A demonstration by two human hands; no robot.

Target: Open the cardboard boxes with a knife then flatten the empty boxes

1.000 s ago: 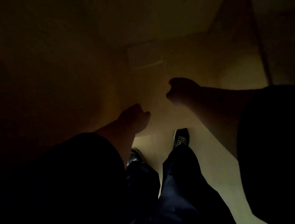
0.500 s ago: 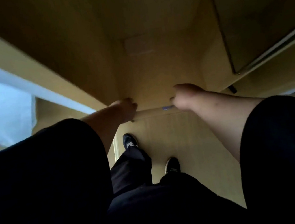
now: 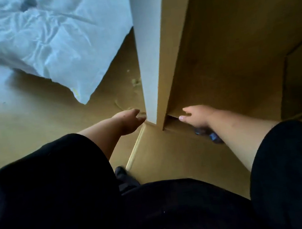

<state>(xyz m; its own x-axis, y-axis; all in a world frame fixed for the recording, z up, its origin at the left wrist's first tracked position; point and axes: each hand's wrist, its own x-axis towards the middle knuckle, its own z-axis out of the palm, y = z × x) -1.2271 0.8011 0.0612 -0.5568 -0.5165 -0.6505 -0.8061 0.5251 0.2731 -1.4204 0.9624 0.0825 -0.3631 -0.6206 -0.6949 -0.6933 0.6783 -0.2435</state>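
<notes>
Flanking the cardboard box [image 3: 230, 48] wall: left hand [image 3: 128, 122]; right hand [image 3: 199, 116]

The scene is dim overall, with cool, bluish daylight falling from the upper left. It lights the crumpled white plastic sheet [image 3: 44, 38] most strongly, and the pale outer face of the upright cardboard panel [image 3: 148, 46] catches the same light. The inside of the cardboard box [image 3: 233, 44] lies in deep brown shadow, darkest toward the right edge. The black sleeves [image 3: 47, 197] and dark clothing at the bottom show almost no detail. The left hand [image 3: 128, 121] and right hand [image 3: 198, 114] are softly lit and slightly smeared by motion blur. Straight edges bow outward near the frame borders from the wide-angle lens. Fine detail is soft throughout.
</notes>
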